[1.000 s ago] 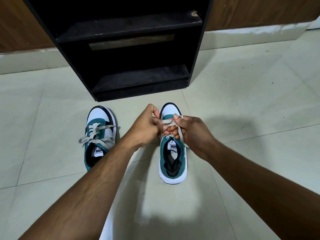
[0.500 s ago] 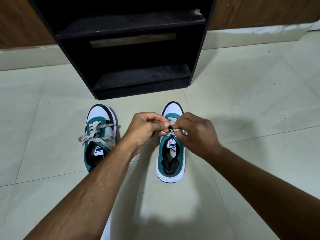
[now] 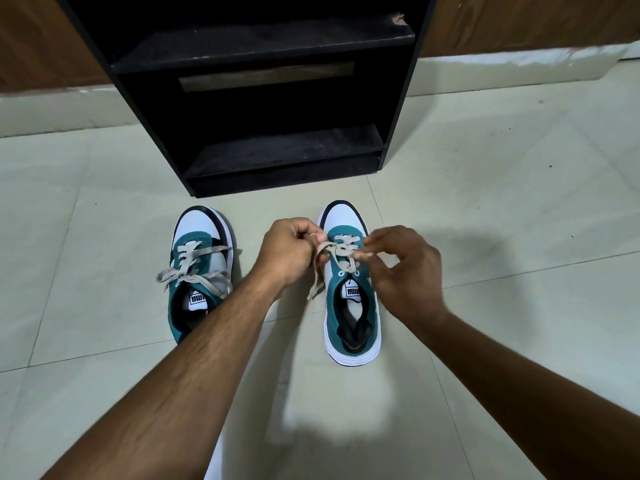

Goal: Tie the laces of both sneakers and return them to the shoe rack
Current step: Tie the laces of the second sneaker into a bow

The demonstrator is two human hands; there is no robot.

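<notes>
Two teal, white and black sneakers stand on the floor, toes toward the rack. The left sneaker [image 3: 202,268] has its beige laces in a bow. Over the right sneaker [image 3: 351,306], my left hand [image 3: 289,251] is closed on a loop of the beige lace [image 3: 341,249] at the shoe's left side, and one lace end hangs down beside the shoe. My right hand [image 3: 405,268] pinches the other part of the lace at the shoe's right side. The black shoe rack [image 3: 273,98] stands just beyond both shoes, its shelves bare.
The floor [image 3: 502,237] is pale tile. A white skirting and a brown wooden wall [image 3: 519,22] run behind the rack. A white strip of cloth lies between my forearms at the bottom.
My hands have drawn apart from the middle of the right sneaker, stretching the lace out sideways. A lace end now hangs at the shoe's left side.
</notes>
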